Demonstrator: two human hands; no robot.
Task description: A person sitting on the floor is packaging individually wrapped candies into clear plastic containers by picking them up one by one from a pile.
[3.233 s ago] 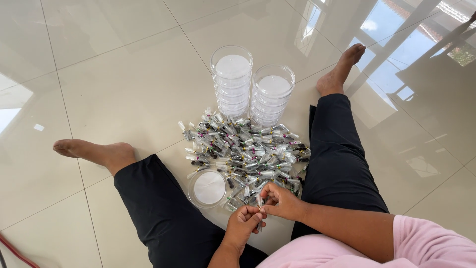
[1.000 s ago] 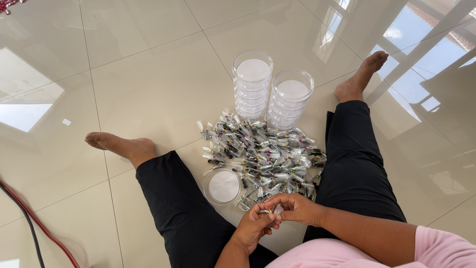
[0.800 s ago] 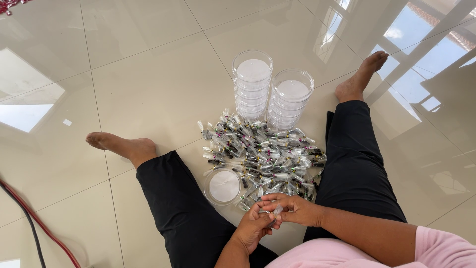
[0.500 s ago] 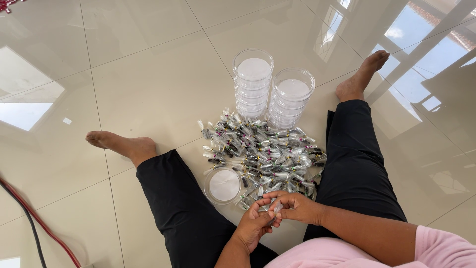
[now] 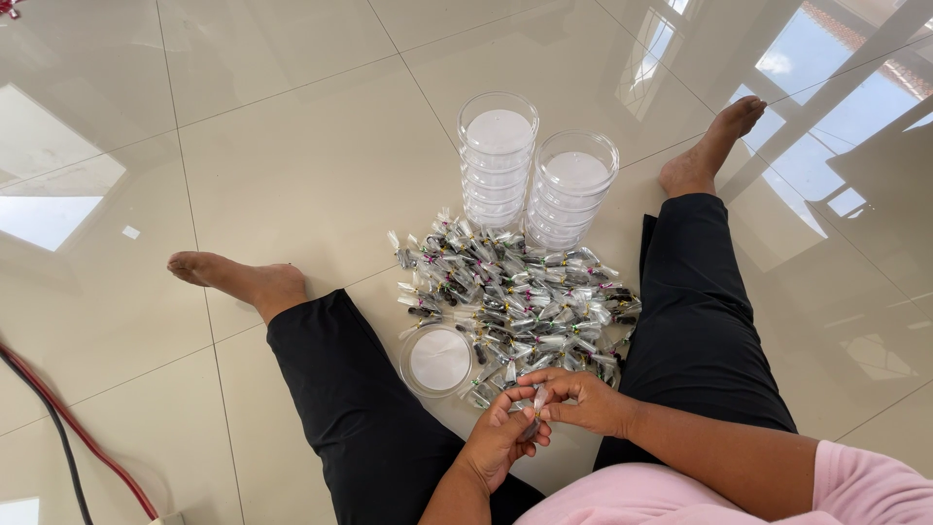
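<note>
We sit on the pale tiled floor [image 5: 292, 146] with a heap of small clear packets [image 5: 515, 292] between our legs.

At upper centre stand two stacks of clear lidded containers [image 5: 535, 180], touching the heap's far edge; a single round container [image 5: 439, 360] lies at the heap's lower left. At lower centre our left hand [image 5: 501, 442] and right hand [image 5: 583, 399] meet, each grip pinched on one small packet [image 5: 537, 401], just below the heap.
</note>
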